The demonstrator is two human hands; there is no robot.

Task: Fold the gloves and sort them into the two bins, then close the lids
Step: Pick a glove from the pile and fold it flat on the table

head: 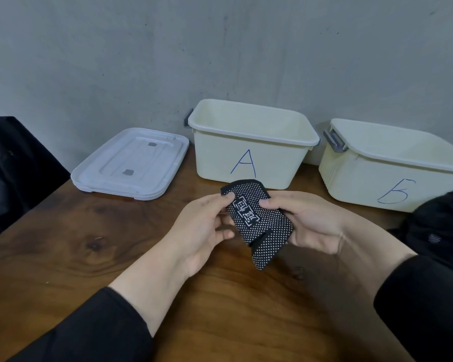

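A black glove with white dots (262, 226) is folded and held above the table, just in front of bin A. My left hand (202, 228) pinches its upper left edge between thumb and fingers. My right hand (309, 220) grips its right side, thumb on top. Cream bin A (249, 150) stands open at the back centre. Cream bin B (392, 173) stands open to its right. I cannot see inside either bin. Two stacked white lids (131, 163) lie flat to the left of bin A.
A pile of black gloves (439, 226) lies at the right edge, in front of bin B. A dark object (13, 163) sits at the left edge. The wooden table (89, 252) runs to a grey wall behind the bins.
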